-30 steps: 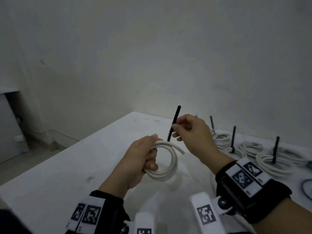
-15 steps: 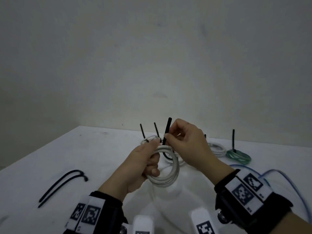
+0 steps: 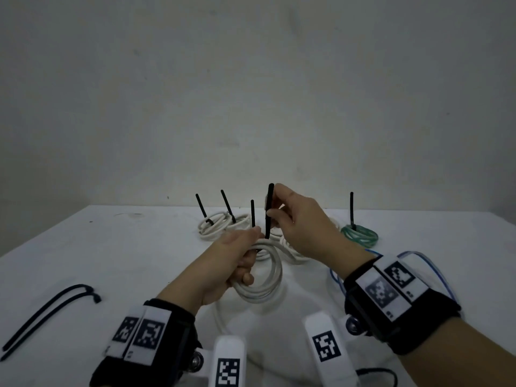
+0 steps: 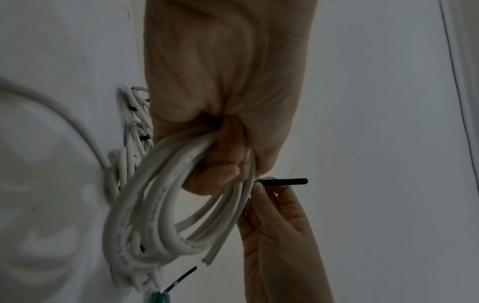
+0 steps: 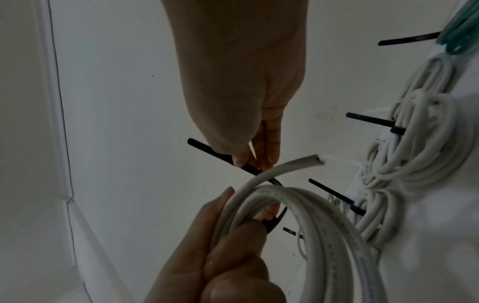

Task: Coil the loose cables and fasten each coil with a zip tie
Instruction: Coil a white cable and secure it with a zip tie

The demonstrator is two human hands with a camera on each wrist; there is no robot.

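Note:
My left hand (image 3: 237,258) grips a coil of white cable (image 3: 268,277) above the white table (image 3: 111,263); its fingers (image 4: 215,174) curl round the strands (image 4: 155,215). My right hand (image 3: 293,219) pinches the upright tail of a black zip tie (image 3: 269,210) that loops round the top of the coil. In the right wrist view the tie (image 5: 207,150) passes from my right fingertips (image 5: 241,160) behind the cable (image 5: 298,205) to its head by my left thumb (image 5: 243,231). One cut cable end (image 5: 391,159) sticks out.
Several tied white coils (image 3: 220,222) with upright black tie tails lie at the back of the table, and a tied green coil (image 3: 360,234) to their right. A loose blue cable (image 3: 424,263) lies behind my right wrist. Two spare black zip ties (image 3: 50,308) lie at the left.
The head view has swung right and down, bringing the tied coils and spare ties into view. My right hand has lifted the tie's tail a little higher above the coil.

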